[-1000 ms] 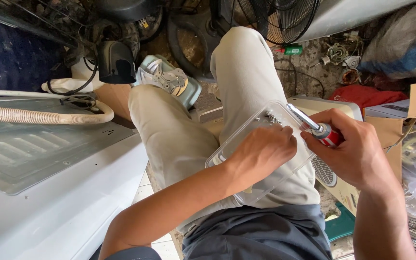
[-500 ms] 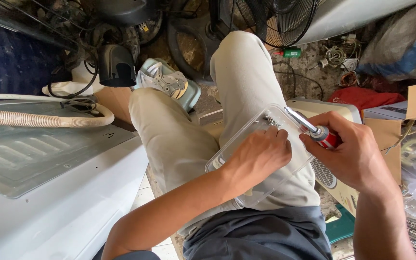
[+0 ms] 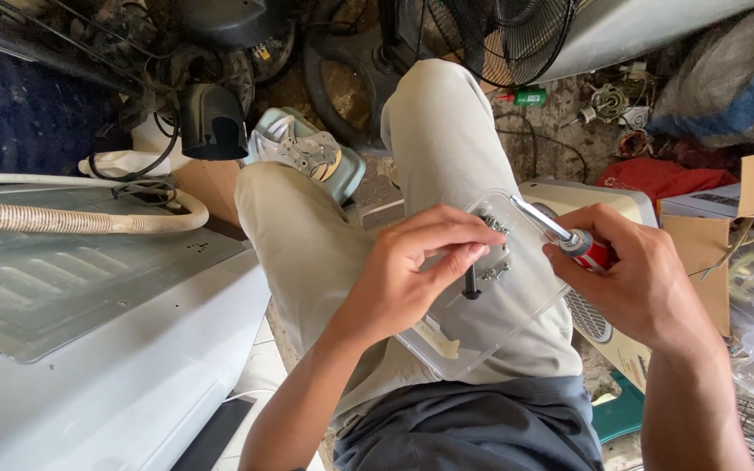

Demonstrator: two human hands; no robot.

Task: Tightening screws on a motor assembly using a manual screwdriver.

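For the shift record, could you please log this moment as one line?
left hand: pinching dark screw | right hand: holding red-handled screwdriver | clear plastic cover: on thigh

screwdriver (image 3: 579,242): red handle, silver shaft
plastic cover (image 3: 490,305): clear, resting on the trousers, with grey metal fittings and a black stud
trousers (image 3: 333,235): pale beige
shirt (image 3: 473,436): dark grey-blue, below the plastic cover
hose (image 3: 63,218): cream, ribbed, left of the trousers
fan (image 3: 508,30): black wire grille
cloth (image 3: 656,179): red, right of the screwdriver
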